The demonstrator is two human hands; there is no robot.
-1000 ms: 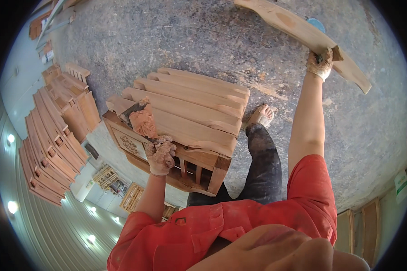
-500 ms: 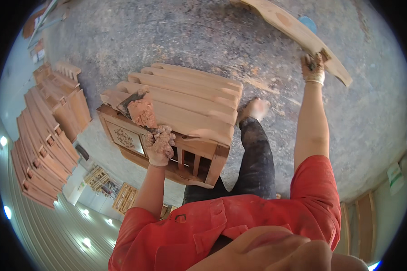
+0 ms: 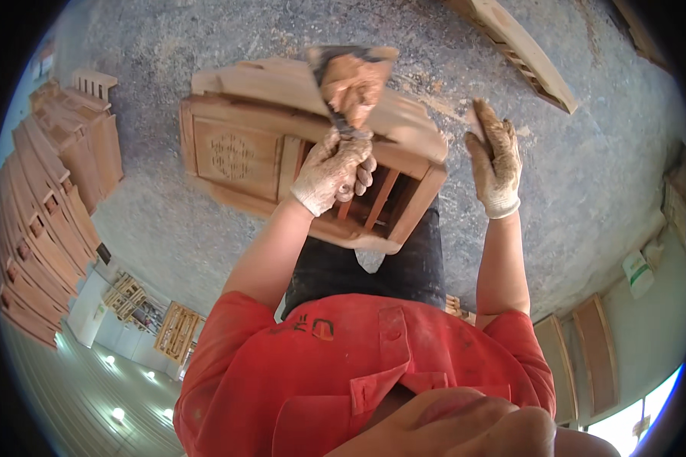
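Left hand (image 3: 334, 169) gripping putty knife (image 3: 348, 84) over wooden cabinet (image 3: 282, 152), right hand (image 3: 495, 156) flat, empty

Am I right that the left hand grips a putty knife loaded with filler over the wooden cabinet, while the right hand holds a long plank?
Not quite. In the head view the right hand is gloved, open and holds nothing; the long plank lies apart on the floor. The left hand does grip the putty knife, loaded with filler, over the wooden cabinet.

The right hand (image 3: 494, 156) has let go of the long board (image 3: 522, 47) and come near the cabinet (image 3: 282, 152).
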